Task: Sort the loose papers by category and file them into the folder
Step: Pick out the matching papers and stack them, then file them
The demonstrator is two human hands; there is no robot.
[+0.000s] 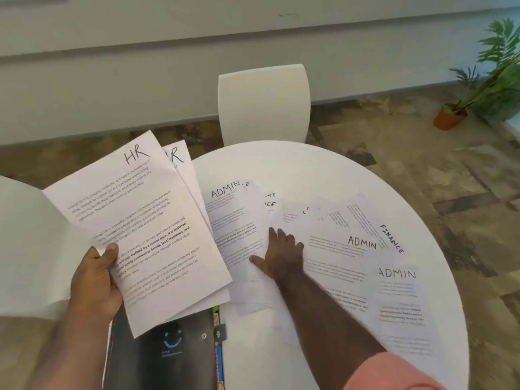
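My left hand grips two printed sheets marked HR, held up over the table's left edge. My right hand lies flat, fingers spread, on loose papers fanned across the white round table. Those papers include sheets marked ADMIN, ADMIN, ADMIN and one marked FINANCE. A black folder with a snap clasp lies at the near edge, partly under the HR sheets; coloured tabs show along its right side.
A white chair stands behind the table, and another white chair is at the left. A potted plant sits on the floor at the far right. A grey wall runs along the back.
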